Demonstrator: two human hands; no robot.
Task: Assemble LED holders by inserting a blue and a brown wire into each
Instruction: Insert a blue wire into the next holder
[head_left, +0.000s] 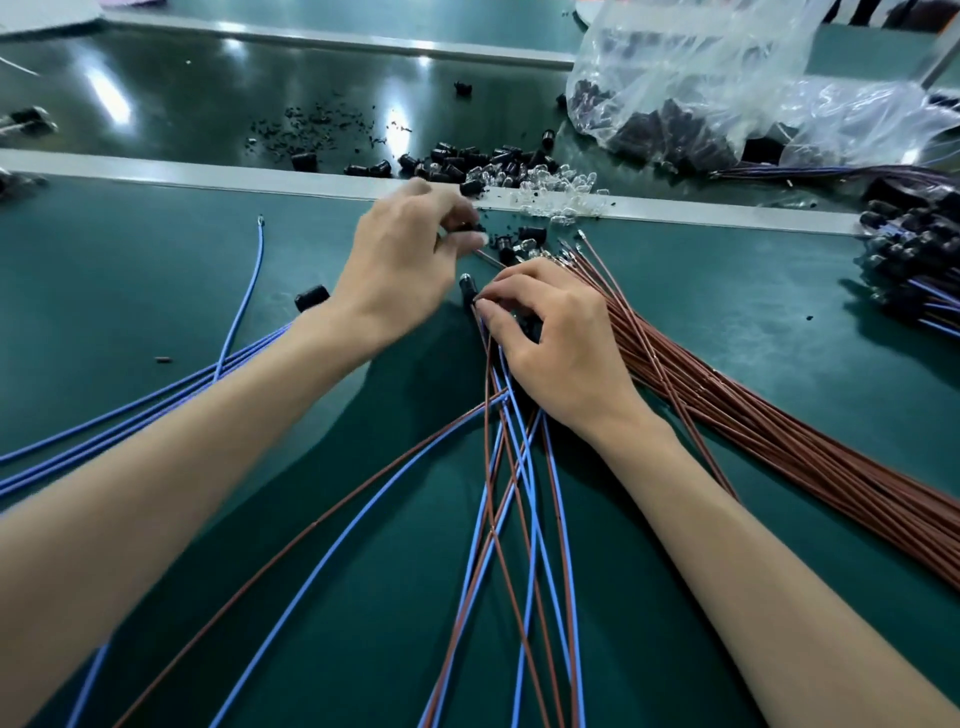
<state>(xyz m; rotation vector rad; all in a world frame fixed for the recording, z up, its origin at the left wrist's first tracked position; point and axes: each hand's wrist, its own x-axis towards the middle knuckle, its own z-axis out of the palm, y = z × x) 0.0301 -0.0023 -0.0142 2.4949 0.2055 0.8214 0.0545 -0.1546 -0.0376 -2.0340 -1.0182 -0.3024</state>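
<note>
Two hands work just left of the brown wire bundle (727, 395): the right hand (550, 332) has its fingers (498, 307) clamped on a wired holder (466, 288) to steady it, and the left hand (405, 265) pinches a small dark part (469, 226), likely next for wiring.

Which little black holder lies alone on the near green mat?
The black cylindrical plastic holder just left of the left hand; the mat's others cluster by the clear bulb-shaped LEDs or sit in fingers.

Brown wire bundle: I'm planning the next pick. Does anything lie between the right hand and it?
Nothing visible does. The brown wire bundle lies right beside the right hand, with its tips fanned out past the knuckles. That hand is busy, though: it pinches a black holder at its wired end.
</note>
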